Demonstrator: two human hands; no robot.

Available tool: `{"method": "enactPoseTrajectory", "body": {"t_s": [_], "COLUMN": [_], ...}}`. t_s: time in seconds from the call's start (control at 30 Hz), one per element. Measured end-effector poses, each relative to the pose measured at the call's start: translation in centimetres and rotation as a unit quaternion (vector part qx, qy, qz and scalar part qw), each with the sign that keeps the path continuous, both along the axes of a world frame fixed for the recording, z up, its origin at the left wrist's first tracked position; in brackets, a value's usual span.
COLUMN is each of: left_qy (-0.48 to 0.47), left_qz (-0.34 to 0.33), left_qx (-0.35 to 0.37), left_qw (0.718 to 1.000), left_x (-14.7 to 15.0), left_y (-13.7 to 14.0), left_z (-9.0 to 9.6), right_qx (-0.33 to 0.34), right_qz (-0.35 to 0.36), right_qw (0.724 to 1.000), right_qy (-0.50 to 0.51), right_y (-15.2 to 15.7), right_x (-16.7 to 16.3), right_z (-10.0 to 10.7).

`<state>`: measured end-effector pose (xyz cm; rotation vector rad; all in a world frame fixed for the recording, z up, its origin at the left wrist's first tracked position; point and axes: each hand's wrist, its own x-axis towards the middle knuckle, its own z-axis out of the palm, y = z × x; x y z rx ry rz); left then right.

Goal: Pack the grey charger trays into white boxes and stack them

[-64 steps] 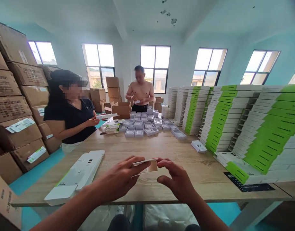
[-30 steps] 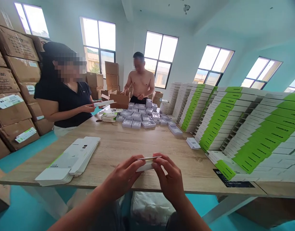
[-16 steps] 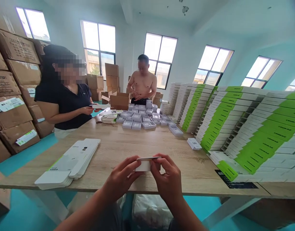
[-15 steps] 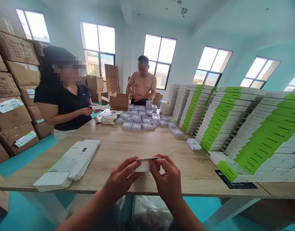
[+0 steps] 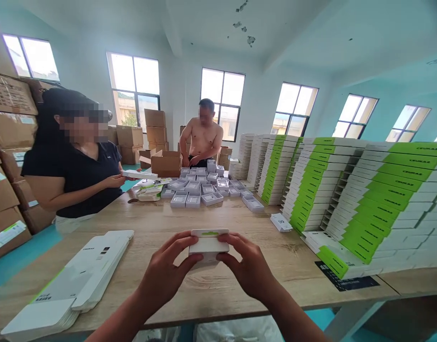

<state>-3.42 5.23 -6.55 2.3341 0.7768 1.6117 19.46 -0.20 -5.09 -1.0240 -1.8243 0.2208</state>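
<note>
"At the middle of the view, just this side of the clutter, what is the left grip (image 5: 164, 273) doing?"

"It's closed on the left end of a small white carton (image 5: 208, 246), fingers along the upper edge and thumb below."

"And the right grip (image 5: 252, 273)?"

"Closed on the other end in much the same way, so the carton sits between both, over the near part of the counter (image 5: 200, 297). A hang tab (image 5: 209, 233) stands along its far edge, and its slot shows green."

"What's nearest around that?"

"To the left, a stack of flat white cartons (image 5: 88, 268) with dark print. To the right, a small white packet (image 5: 281, 222) with a dark symbol, just beside tall rows of white-and-green boxes (image 5: 385, 204). A dark printed sheet (image 5: 346, 277) pokes out from under the nearest row."

"Further off?"

"Beyond the grips, a crowd of pale, shallow trays (image 5: 193, 199), some resting on others. Behind them is an open brown cardboard box (image 5: 166, 165)."

"Anyone else there?"

"A co-worker in a dark top (image 5: 90, 166), at the left side, holding a white box (image 5: 141, 175). Another person (image 5: 203, 137) stands at the far end, hands low; I can't tell what's in them."
</note>
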Motion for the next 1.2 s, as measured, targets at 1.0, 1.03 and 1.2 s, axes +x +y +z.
{"method": "enactPoseTrajectory", "body": {"t_s": [1.0,1.03,1.2], "left_qy": [-0.067,-0.036,0.015], "left_qz": [0.242,0.258,0.204], "left_qx": [-0.304,-0.303,-0.307], "left_qw": [0.919,0.917,0.929], "left_x": [-0.3,-0.8,-1.3], "left_y": [17.6,18.1,18.9], "left_z": [-6.7,-7.1,-8.7], "right_qx": [-0.293,-0.285,-0.282], "right_qz": [-0.108,-0.145,-0.261], "right_qw": [0.95,0.947,0.916], "right_qy": [0.026,0.0,-0.118], "right_y": [11.7,11.7,10.7], "right_x": [10.4,13.3,26.6], "right_z": [-8.4,-7.5,-3.6]}}
